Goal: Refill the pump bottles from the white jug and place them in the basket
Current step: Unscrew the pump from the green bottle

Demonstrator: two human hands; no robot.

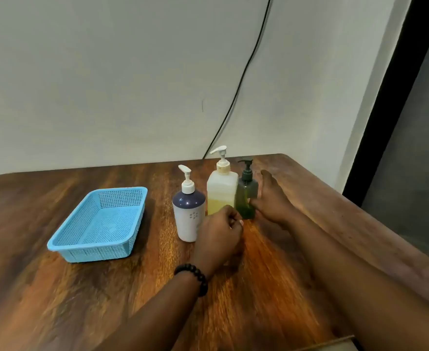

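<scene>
Three pump bottles stand together on the wooden table (56, 300). They are a white bottle with a navy top (188, 216), a taller translucent bottle part full of yellow liquid (221, 191), and a small green bottle with a black pump (245, 198). An empty blue mesh basket (97, 252) sits to their left. My left hand (218, 236), a bead bracelet on its wrist, hovers in front of the yellow bottle with curled fingers and nothing in them. My right hand (271, 201) lies against the green bottle's right side, fingers stretched out, thumb at its lower front.
A black cable (243, 72) runs down the pale wall behind the bottles. The table's right edge (360, 224) slants close to my right forearm, with a dark panel (410, 148) beyond it. Bare wood lies between the basket and the bottles.
</scene>
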